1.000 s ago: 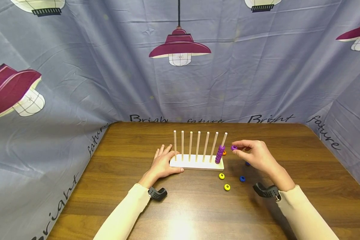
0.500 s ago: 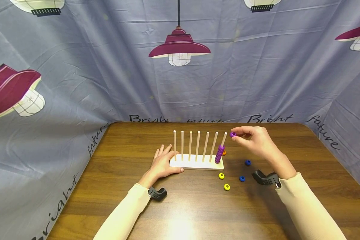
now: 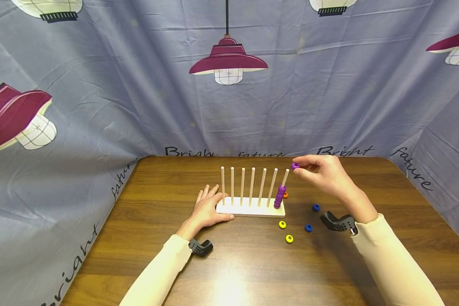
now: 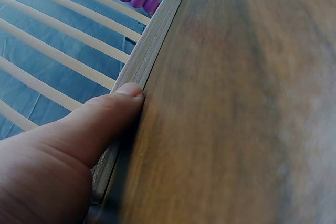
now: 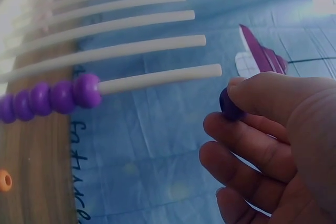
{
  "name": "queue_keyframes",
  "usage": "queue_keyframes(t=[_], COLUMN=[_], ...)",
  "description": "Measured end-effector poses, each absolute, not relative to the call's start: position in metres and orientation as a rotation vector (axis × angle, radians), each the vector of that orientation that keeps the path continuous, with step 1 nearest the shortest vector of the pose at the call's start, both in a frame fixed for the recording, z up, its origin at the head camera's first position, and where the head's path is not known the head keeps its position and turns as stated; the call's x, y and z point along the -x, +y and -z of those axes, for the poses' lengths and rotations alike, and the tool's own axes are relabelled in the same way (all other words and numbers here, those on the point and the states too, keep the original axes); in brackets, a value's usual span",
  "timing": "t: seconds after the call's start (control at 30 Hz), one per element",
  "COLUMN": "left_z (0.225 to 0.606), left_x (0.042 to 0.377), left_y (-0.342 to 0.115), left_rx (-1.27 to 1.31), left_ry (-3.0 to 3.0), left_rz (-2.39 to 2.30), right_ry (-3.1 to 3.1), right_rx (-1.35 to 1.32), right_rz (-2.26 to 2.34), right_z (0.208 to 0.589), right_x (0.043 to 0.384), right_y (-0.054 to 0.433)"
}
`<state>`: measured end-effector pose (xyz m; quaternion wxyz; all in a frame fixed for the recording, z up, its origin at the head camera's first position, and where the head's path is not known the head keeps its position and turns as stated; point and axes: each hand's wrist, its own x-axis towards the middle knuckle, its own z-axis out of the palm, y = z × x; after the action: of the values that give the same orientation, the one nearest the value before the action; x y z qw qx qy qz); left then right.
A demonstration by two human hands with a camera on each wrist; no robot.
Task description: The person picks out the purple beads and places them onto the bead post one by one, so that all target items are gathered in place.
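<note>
A white wooden peg rack with a row of upright pegs stands on the table. Purple beads are stacked on its rightmost peg, whose upper part is bare. My left hand grips the rack's left end, thumb along the front edge; in the left wrist view the thumb presses the base's side. My right hand pinches a purple bead between thumb and fingertips, just right of that peg's top. In the right wrist view the pinched bead sits slightly beyond the peg's tip, apart from it.
Two yellow beads lie in front of the rack's right end. Two blue beads lie farther right, below my right forearm. An orange bead shows partly behind the purple stack. A printed curtain hangs behind the table.
My right hand has risen with the purple bead and moved slightly left, to the height of the rightmost peg's top. My left hand and the rack stay in place.
</note>
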<state>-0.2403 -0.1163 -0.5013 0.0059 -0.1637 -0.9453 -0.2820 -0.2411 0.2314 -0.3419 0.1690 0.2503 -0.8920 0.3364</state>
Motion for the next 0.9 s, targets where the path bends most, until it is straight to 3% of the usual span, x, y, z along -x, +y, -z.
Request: queue_keyframes(t=[0.9], left_z=[0.500], left_x=[0.240], left_y=[-0.116], left_rx=[0.503], left_ry=[-2.969], left_rz=[0.888], right_ry=[-2.523], right_rx=[-0.834], right_rz=[-0.940], right_z=[0.344], right_x=[0.240], right_y=[0.220])
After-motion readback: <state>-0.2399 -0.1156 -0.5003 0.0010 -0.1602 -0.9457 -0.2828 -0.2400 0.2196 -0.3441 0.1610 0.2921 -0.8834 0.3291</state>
